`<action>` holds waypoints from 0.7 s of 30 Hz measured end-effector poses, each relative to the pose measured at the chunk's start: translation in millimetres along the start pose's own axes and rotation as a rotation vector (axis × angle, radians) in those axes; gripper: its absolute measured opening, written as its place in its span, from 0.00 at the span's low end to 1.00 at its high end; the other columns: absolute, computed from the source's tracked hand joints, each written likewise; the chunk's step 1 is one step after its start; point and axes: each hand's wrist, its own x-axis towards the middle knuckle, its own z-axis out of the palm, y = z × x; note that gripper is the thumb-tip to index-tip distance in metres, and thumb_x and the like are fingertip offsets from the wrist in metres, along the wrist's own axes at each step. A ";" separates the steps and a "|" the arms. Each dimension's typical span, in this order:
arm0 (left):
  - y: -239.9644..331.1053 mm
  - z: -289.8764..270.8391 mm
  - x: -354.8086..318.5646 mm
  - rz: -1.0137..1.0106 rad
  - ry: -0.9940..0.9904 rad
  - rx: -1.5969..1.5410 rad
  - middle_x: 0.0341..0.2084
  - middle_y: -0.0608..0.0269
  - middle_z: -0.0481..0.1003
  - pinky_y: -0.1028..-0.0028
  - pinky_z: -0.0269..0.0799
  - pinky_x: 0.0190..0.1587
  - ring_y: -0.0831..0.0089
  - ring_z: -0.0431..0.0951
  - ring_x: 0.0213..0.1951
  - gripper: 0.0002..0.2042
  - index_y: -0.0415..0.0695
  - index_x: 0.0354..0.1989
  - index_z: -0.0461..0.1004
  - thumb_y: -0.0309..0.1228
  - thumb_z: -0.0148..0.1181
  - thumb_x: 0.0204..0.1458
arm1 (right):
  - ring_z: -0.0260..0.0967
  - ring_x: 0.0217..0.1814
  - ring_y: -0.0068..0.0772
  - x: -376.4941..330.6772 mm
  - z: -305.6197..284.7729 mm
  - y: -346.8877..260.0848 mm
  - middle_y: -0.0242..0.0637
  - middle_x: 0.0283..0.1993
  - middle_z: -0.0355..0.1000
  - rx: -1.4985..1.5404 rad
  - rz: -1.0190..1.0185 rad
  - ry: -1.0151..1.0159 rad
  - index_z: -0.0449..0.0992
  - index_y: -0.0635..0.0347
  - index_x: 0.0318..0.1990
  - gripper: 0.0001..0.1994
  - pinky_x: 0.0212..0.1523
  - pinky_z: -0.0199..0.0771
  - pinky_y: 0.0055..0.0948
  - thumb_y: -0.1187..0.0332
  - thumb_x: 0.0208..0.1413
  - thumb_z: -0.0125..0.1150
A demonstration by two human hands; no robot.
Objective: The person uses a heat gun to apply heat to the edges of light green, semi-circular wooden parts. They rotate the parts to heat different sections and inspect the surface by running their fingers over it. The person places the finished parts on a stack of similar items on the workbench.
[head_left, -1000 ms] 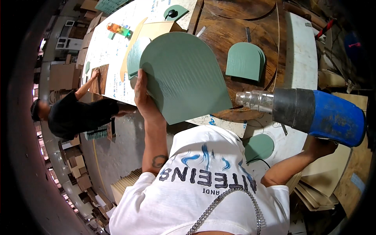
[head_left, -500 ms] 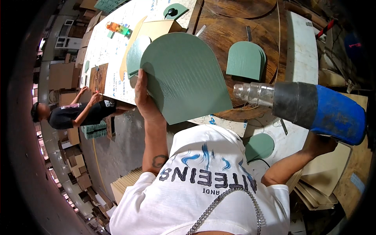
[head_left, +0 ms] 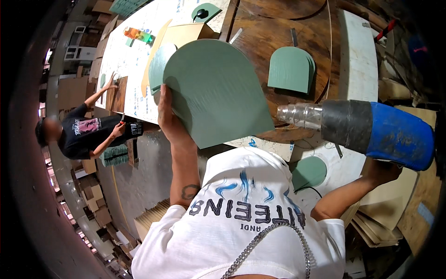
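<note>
Workshop: long white table beside a round wooden top. A co-worker leans at the table's left edge. Left hand grips the green arched panel at its lower left edge, fingers closed, arch uppermost. Right of the panel, the right hand is wrapped on the blue heat gun, nozzle aimed at the panel's right edge, just apart. A smaller green panel lies beyond.
</note>
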 end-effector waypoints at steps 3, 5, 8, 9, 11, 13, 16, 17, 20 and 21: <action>-6.6 -5.9 4.4 -0.020 0.145 0.107 0.54 0.53 0.65 0.72 0.62 0.56 0.67 0.68 0.53 0.18 0.35 0.57 0.61 0.26 0.37 0.59 | 0.64 0.50 0.43 0.1 -19.4 27.0 0.50 0.52 0.65 -0.049 -0.108 -0.141 0.65 0.75 0.50 0.19 0.50 0.68 0.47 0.78 0.49 0.57; -26.6 -24.7 12.0 0.179 0.046 0.379 0.56 0.55 0.64 0.68 0.56 0.59 0.66 0.64 0.56 0.19 0.35 0.57 0.61 0.25 0.36 0.59 | 0.65 0.46 0.40 -1.4 -26.7 34.2 0.48 0.47 0.67 -0.093 -0.102 -0.198 0.67 0.74 0.46 0.19 0.48 0.68 0.43 0.73 0.46 0.59; -8.0 -7.8 7.5 -0.182 0.263 -0.089 0.52 0.57 0.67 0.70 0.60 0.56 0.68 0.66 0.53 0.20 0.35 0.55 0.64 0.35 0.40 0.59 | 0.66 0.34 0.35 -8.6 -3.6 14.4 0.44 0.34 0.71 -0.651 -0.027 -0.177 0.71 0.72 0.35 0.22 0.39 0.67 0.34 0.60 0.40 0.68; -1.9 -4.9 8.8 -0.187 0.161 -0.191 0.50 0.58 0.68 0.72 0.61 0.54 0.69 0.67 0.51 0.20 0.36 0.54 0.65 0.37 0.41 0.59 | 0.66 0.30 0.33 -8.9 -0.8 13.7 0.42 0.29 0.72 -0.718 0.030 -0.222 0.72 0.71 0.31 0.24 0.36 0.67 0.31 0.55 0.37 0.71; -5.5 -19.0 17.1 -0.254 0.043 -0.287 0.50 0.59 0.68 0.70 0.63 0.53 0.68 0.67 0.52 0.20 0.38 0.55 0.64 0.37 0.40 0.59 | 0.66 0.30 0.33 -6.9 1.3 35.5 0.42 0.28 0.71 -0.596 0.235 -0.339 0.71 0.70 0.30 0.21 0.36 0.66 0.32 0.56 0.44 0.65; -4.9 -14.3 17.4 -0.266 0.087 -0.300 0.50 0.60 0.68 0.70 0.64 0.53 0.68 0.68 0.51 0.20 0.38 0.55 0.64 0.37 0.42 0.59 | 0.68 0.32 0.36 -20.4 -16.5 82.8 0.44 0.30 0.72 -0.563 0.403 -0.389 0.71 0.70 0.34 0.23 0.40 0.66 0.33 0.55 0.43 0.66; -8.3 -13.2 20.0 -0.268 0.107 -0.339 0.50 0.60 0.68 0.70 0.64 0.53 0.68 0.68 0.51 0.20 0.38 0.55 0.64 0.36 0.44 0.58 | 0.70 0.38 0.46 -50.1 -35.6 135.9 0.50 0.36 0.73 -0.713 0.509 -0.332 0.73 0.71 0.37 0.24 0.44 0.65 0.36 0.55 0.42 0.65; -9.8 -13.5 19.5 -0.265 0.114 -0.360 0.50 0.60 0.68 0.71 0.64 0.53 0.68 0.69 0.51 0.20 0.38 0.55 0.64 0.35 0.44 0.58 | 0.70 0.40 0.49 -60.6 -41.3 156.5 0.52 0.38 0.73 -0.717 0.525 -0.294 0.73 0.72 0.38 0.24 0.45 0.65 0.38 0.56 0.42 0.65; -24.4 -27.4 24.4 -0.195 0.066 -0.347 0.50 0.59 0.68 0.72 0.64 0.52 0.69 0.69 0.50 0.20 0.38 0.55 0.64 0.35 0.44 0.58 | 0.68 0.47 0.53 -78.4 -48.9 190.2 0.55 0.43 0.71 -0.829 0.567 -0.165 0.73 0.72 0.40 0.29 0.50 0.64 0.40 0.51 0.40 0.66; -22.1 -22.8 22.2 -0.214 0.068 -0.311 0.51 0.59 0.67 0.73 0.63 0.53 0.70 0.68 0.51 0.20 0.38 0.55 0.64 0.35 0.43 0.58 | 0.67 0.47 0.55 -81.2 -47.8 195.4 0.56 0.44 0.70 -0.866 0.570 -0.134 0.73 0.72 0.40 0.30 0.50 0.64 0.41 0.50 0.39 0.66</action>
